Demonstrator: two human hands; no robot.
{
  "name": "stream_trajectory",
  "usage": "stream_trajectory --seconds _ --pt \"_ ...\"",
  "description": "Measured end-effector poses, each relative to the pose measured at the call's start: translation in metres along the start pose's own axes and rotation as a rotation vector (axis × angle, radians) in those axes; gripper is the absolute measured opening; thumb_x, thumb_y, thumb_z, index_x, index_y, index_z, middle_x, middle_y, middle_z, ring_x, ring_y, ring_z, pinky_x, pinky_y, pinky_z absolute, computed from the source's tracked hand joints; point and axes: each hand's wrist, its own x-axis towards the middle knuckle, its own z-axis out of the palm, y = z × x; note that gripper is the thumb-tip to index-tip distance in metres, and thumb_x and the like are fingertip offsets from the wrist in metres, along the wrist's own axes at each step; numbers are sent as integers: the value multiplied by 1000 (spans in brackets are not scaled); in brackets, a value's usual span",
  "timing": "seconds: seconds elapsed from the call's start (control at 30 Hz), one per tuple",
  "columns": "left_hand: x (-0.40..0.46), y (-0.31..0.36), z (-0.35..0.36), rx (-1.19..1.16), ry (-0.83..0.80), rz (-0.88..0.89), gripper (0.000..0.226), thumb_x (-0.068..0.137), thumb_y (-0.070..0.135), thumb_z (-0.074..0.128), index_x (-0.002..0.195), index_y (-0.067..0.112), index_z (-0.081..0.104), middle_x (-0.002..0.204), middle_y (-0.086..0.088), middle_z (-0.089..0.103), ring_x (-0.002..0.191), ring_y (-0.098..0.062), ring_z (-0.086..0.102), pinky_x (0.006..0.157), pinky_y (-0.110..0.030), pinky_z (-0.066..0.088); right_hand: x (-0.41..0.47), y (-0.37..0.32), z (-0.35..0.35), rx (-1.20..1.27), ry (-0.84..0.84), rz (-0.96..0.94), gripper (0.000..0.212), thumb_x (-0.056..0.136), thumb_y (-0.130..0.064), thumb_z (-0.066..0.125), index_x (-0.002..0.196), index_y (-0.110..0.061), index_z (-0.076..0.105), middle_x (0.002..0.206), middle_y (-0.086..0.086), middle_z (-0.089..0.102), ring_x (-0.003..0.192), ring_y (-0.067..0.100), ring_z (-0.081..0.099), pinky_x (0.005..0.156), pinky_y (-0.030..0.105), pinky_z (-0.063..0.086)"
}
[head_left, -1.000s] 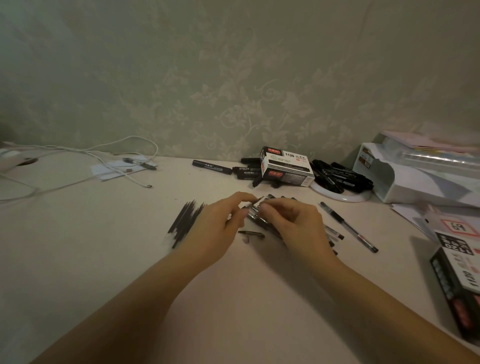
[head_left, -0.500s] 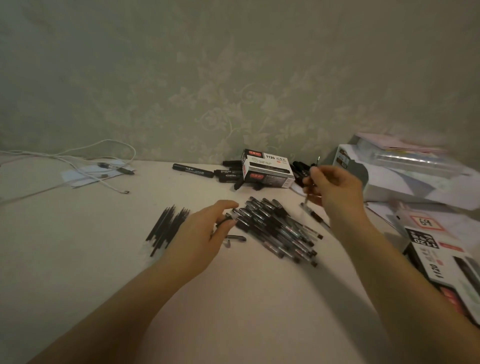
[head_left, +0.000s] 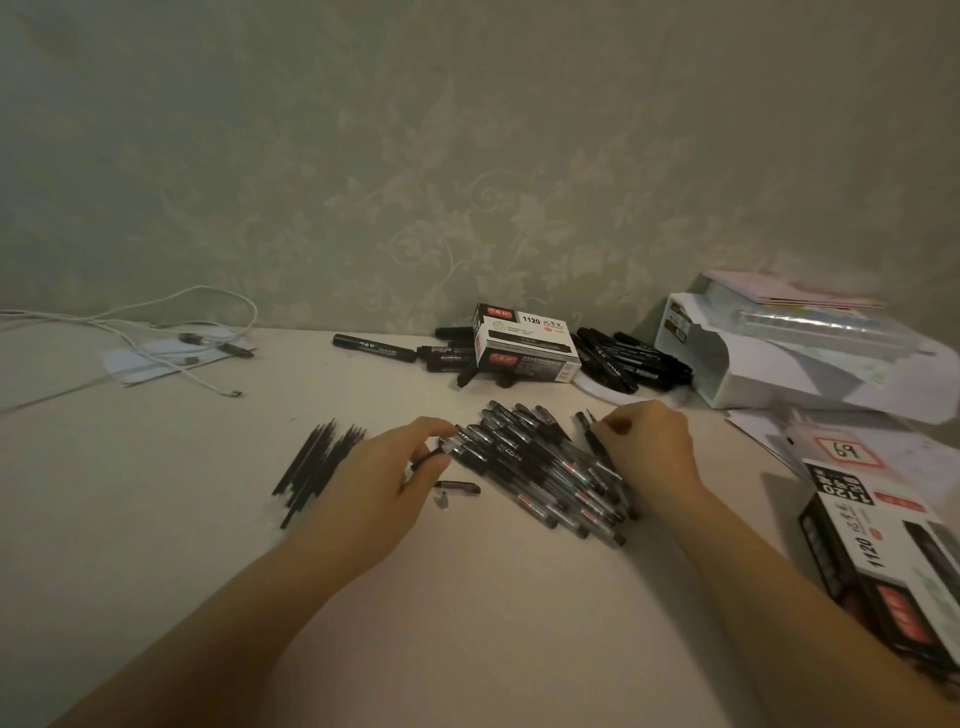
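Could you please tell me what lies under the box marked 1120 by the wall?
Black markers poke out beneath the box on its left and front; how many it covers is hidden.

A room in a home, set up as a work corner: a pale bench (head_left: 467, 639) against flowery wallpaper (head_left: 467, 208), white charging cables (head_left: 156, 332) far left, loose pens (head_left: 545, 467) mid-bench, a pen box (head_left: 524, 343) and a white paper tray (head_left: 779, 379) holding papers far right

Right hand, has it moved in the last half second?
Yes. The right hand came down toward the person, from level with the marker box to the right edge of the pen pile.
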Motion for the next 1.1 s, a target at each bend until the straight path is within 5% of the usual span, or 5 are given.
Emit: stream_trajectory --seconds 0.3,0.53,0.83,1.1 --pt "2 -6 -11 77 109 -128 20 94 33 54 113 28 59 74 17 54 65 2 53 58 -7 34 3 17 -6 -59 50 16 17 91 -24 69 99 -11 75 97 7 73 87 20 65 78 28 49" --pt "5 -38 -38 340 128 -462 13 87 21 56 81 11 58 75 -6 62 76 -28 59 62 -32 43 2 14 -5 -104 26 -9 17 91 -26 68 98 -12 75 95 7 73 83 19 64 76 28 48" --pt "-2 -34 -33 410 3 -462 20 76 38 68 75 21 56 74 2 57 72 -20 56 58 -27 39 -19 -16 -8 -13 154 -270 10 92 -22 65 96 -18 73 91 -3 67 73 7 58 64 25 44" --pt "-1 -23 -32 489 -19 -475 15 85 30 60 80 16 56 67 2 49 67 -20 51 56 -26 36 -60 -56 -1 77 47 -500 11 92 -21 66 97 -22 76 87 -9 66 75 2 58 68 11 44"
